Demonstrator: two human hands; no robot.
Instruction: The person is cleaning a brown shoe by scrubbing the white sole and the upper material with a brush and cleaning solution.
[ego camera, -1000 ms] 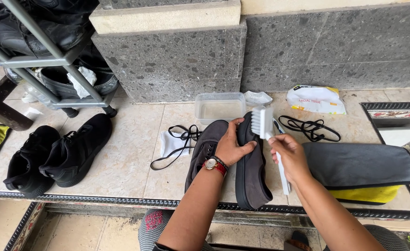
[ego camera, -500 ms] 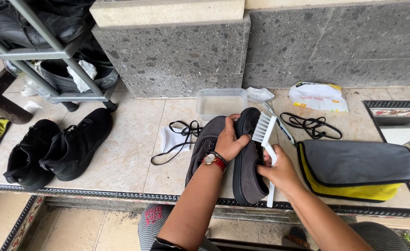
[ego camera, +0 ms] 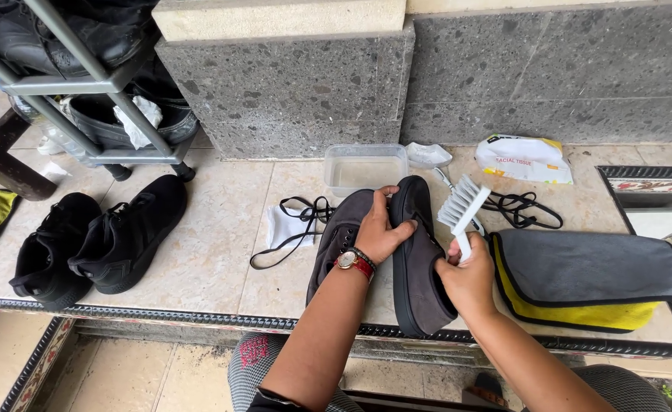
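Hands at centre: left hand, with a red wristwatch, clamps the grey shoe, tilted on its side on the tiled ledge. Right hand, at 3 o'clock of the shoe, is fisted round the white brush, bristles raised. Second grey shoe lies at 9 o'clock; clear water tub at 12; folded grey-yellow cloth at 3.

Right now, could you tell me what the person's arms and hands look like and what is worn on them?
Both forearms are bare, with no sleeves in view. The left hand has a wristwatch with a red strap and a round, light-coloured face. The right hand wears no glove, ring or band that I can see.
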